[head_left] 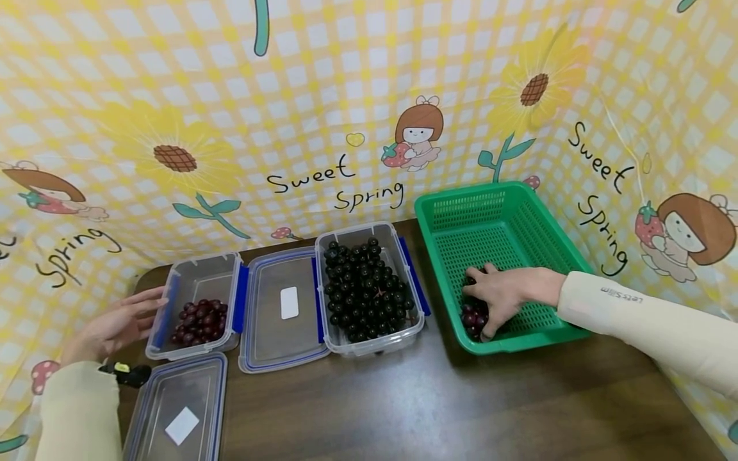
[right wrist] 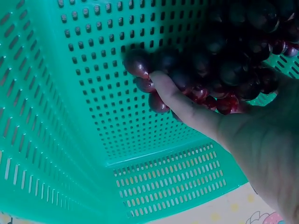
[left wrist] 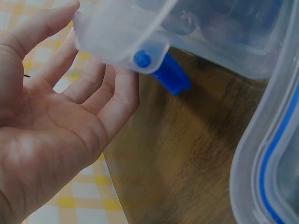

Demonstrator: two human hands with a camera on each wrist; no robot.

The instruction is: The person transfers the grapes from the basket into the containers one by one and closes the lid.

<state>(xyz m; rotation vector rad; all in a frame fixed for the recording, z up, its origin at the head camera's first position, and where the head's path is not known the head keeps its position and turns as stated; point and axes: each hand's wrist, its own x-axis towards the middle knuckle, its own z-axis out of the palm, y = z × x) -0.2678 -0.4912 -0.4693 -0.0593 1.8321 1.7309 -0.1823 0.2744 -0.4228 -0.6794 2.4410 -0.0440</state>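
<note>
My right hand [head_left: 501, 294] is inside the green basket [head_left: 446, 256], its fingers spread and bent around a bunch of dark red grapes [head_left: 473, 321]. The right wrist view shows the thumb [right wrist: 180, 100] against the grapes [right wrist: 233, 72], which lie by the perforated bottom. At far left, my left hand [head_left: 112, 326] touches the side of a clear plastic container [head_left: 198, 282] with loosely extended fingers. Red grapes [head_left: 202, 321] lie in that container. Close up in the left wrist view, the fingers [left wrist: 124, 93] are beside its corner and blue latch [left wrist: 173, 77].
A second clear container [head_left: 377, 232] holds black grapes [head_left: 363, 288] at the middle. One blue-sealed lid [head_left: 262, 320] lies between the containers, another lid [head_left: 202, 384] in front of the left one. Patterned cloth [head_left: 323, 115] rises behind the brown table [head_left: 403, 410].
</note>
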